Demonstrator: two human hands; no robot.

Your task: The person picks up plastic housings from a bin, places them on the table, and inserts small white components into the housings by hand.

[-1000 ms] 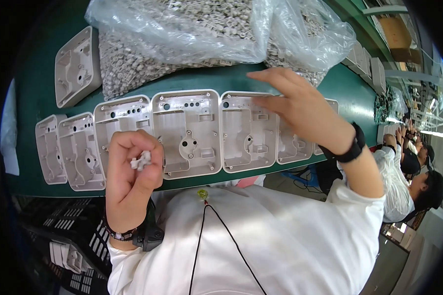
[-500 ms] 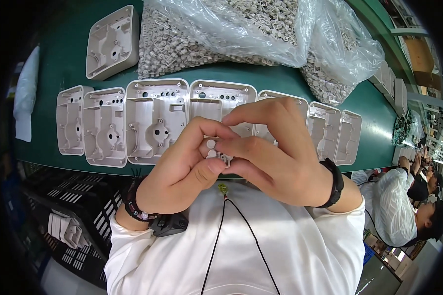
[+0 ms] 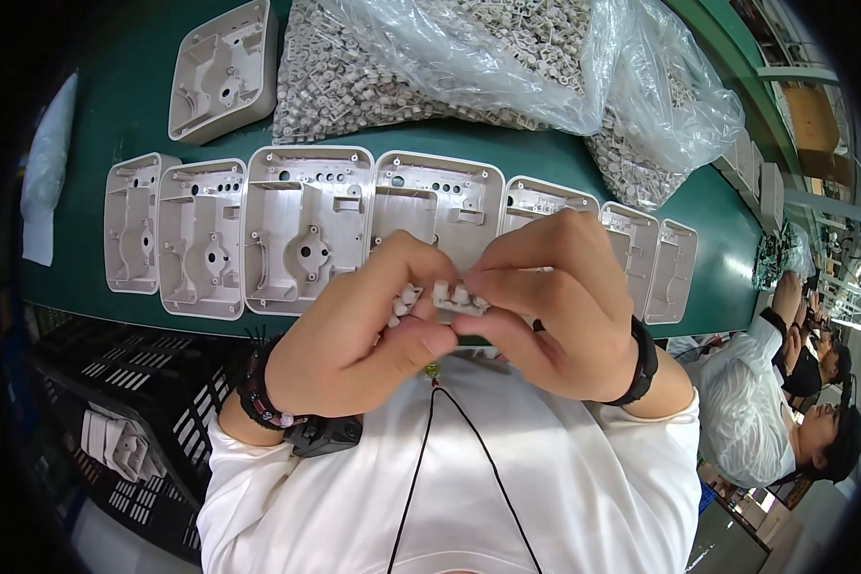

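Fingers of R hand are closed on a small white plastic part, pinched btwn thumb & fingertips, held up over the near edge of the green desk. L hand grips several similar small pcs btwn curled fingers & thumb, just beside the R one; can't tell if L fingertips touch the R part. Row of approx. 7 open off-white housings on desk beyond the hands, w/ holes & ribs inside; the middle ones partly hidden by the hands. One more housing sits apart, upper L, tilted in view. Clear plastic bags full of small grey-white pcs lie behind the row. Black slotted crate lower L, w/ white pcs inside. Co-worker in white top far R. Lettering on parts, bags, etc.: too small to tell.
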